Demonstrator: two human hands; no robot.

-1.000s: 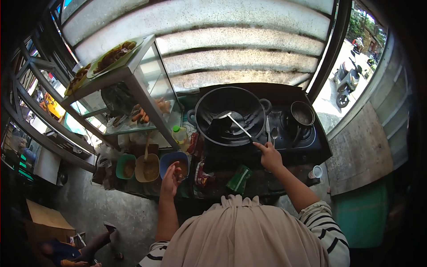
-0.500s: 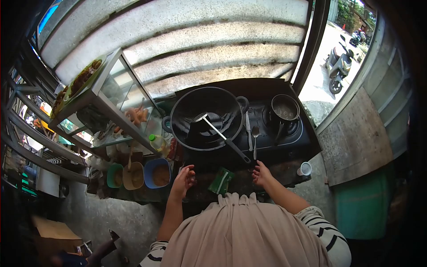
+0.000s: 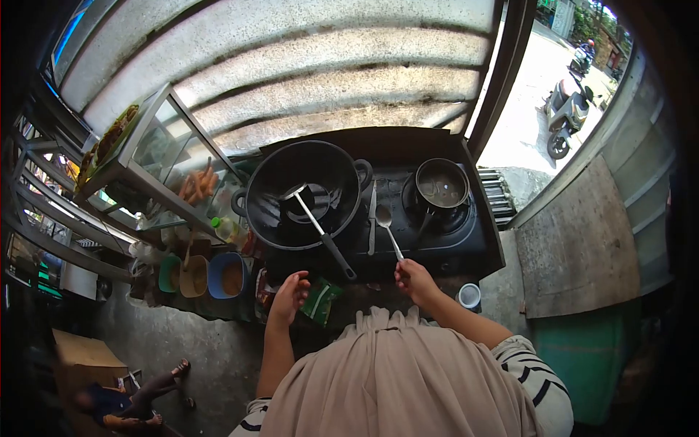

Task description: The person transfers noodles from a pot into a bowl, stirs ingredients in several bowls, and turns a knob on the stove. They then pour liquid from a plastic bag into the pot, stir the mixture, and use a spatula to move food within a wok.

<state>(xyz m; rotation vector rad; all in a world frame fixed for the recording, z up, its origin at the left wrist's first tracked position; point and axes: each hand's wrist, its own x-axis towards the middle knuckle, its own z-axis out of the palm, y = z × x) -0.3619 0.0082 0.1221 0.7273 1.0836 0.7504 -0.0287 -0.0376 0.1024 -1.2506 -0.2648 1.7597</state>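
Note:
My right hand (image 3: pixel 414 281) pinches the handle end of a metal spoon (image 3: pixel 391 231), whose bowl rests on the black stove (image 3: pixel 456 247). Beside the spoon lies a knife (image 3: pixel 373 218). My left hand (image 3: pixel 291 295) is empty with its fingers apart, just left of a green packet (image 3: pixel 320 301). In front of it sits a large black wok (image 3: pixel 271 193) with a metal spatula (image 3: pixel 314 221) laid across it, the dark handle over the near rim. A small pot (image 3: pixel 442 183) with liquid stands on the right burner.
Left of the wok are a blue container (image 3: pixel 226 276), a tan one (image 3: pixel 194 277), a green one (image 3: pixel 169 274) and a bottle (image 3: pixel 227 229) by a glass case (image 3: pixel 171 156). A white cup (image 3: pixel 469 295) stands right. Another person (image 3: pixel 135 408) is at lower left.
My right hand has closed on the spoon handle, and the spoon is now tilted. The view has shifted, so the stove appears further left. More of the other person shows.

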